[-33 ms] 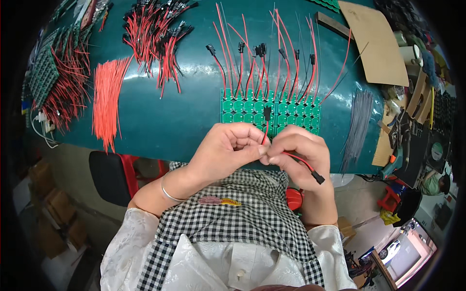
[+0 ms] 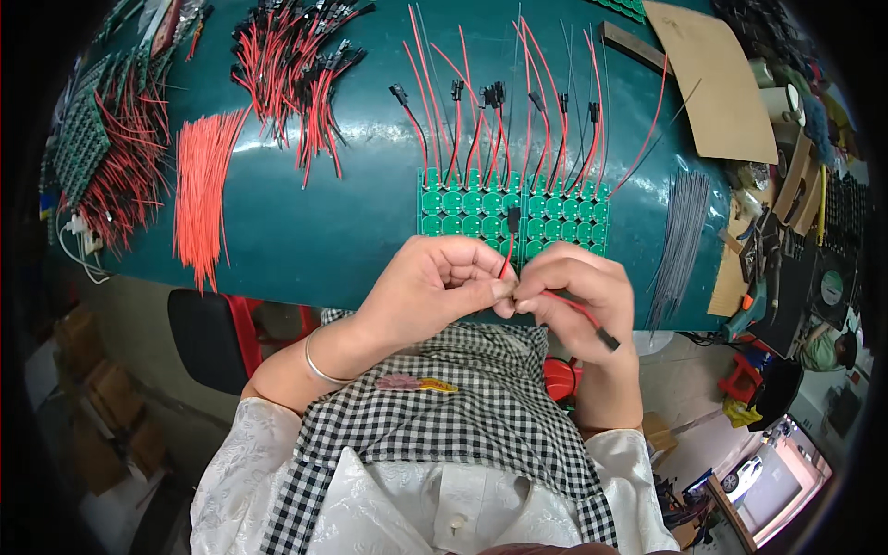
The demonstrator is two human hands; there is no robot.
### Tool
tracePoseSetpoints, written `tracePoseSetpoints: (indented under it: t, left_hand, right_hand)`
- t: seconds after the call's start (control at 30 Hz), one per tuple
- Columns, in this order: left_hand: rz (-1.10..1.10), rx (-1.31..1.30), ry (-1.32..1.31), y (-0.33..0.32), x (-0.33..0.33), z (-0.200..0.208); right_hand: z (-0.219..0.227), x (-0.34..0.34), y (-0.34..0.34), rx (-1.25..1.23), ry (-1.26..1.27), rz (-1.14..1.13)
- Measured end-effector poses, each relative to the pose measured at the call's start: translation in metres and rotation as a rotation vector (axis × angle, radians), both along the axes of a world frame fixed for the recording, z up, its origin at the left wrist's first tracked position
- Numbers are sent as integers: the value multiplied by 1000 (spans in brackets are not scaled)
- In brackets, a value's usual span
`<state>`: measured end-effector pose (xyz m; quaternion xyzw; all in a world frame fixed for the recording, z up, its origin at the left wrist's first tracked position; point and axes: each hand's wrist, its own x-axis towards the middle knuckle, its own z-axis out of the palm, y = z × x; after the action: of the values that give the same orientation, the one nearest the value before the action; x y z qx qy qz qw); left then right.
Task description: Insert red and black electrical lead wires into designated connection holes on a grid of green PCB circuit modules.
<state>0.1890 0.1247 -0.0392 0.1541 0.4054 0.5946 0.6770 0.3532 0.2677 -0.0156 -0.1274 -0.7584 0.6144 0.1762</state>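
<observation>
Head view: both hands meet at centre frame, just below the near edge of the teal table (image 2: 305, 231). Left hand (image 2: 430, 282) pinched narrow, fingertips on a red wire (image 2: 505, 262) that runs up to a black plug (image 2: 513, 219) lying on the green circuit boards (image 2: 462, 208). Right hand (image 2: 578, 296) curled, gripping a second red wire (image 2: 575, 310) with a black plug (image 2: 608, 339) sticking out lower right. Fingertips of both hands touch. Boards sit centre, red and black leads fanning upward from them. Loose red wire bundle (image 2: 199, 199) at left, pile of plugged leads (image 2: 296, 69) upper left, grey wires (image 2: 680, 240) at right, cardboard sheet (image 2: 717, 79) upper right.
</observation>
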Motion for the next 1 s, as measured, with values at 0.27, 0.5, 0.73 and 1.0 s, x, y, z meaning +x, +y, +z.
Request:
tracePoseSetpoints:
  t: [0.27,0.5,0.73,1.0]
  left_hand:
    - [71,52,386,-5,3,-6]
    - [97,41,704,-6,-3,-13]
    - [85,57,739,-6,-5,-17]
    - [78,54,760,-6,-6,-19]
  right_hand:
    - [-32,21,46,-138,-295,-640]
    - [-42,18,50,126,-320,-715]
    - [-48,18,51,181,-242,-724]
    - [-50,20,53,363,-203,-651]
